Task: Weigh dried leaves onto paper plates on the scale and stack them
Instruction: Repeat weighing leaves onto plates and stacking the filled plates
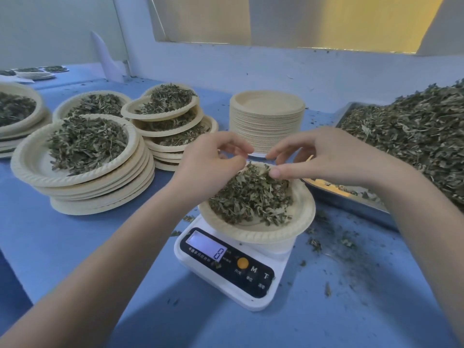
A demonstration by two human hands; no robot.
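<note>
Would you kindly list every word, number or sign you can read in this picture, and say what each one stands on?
"0": lit display of the scale.
"M": scale's black panel, right of the orange button.
"T": same panel, near its right end.
Small white print along the display's edge and under the buttons: too small and blurred to read.
Nothing readable on the plates or the tray.

Both arms fwd; left hand [211,163] & right hand [324,156] fingers curled, fingertips near.

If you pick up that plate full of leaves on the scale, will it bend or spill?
The plate looks like thin paper, so it may flex if lifted by one edge. The dried leaves sit loose in a heap and would probably slide or scatter if it tilts; crumbs already dot the table. It is likely very light.
</note>
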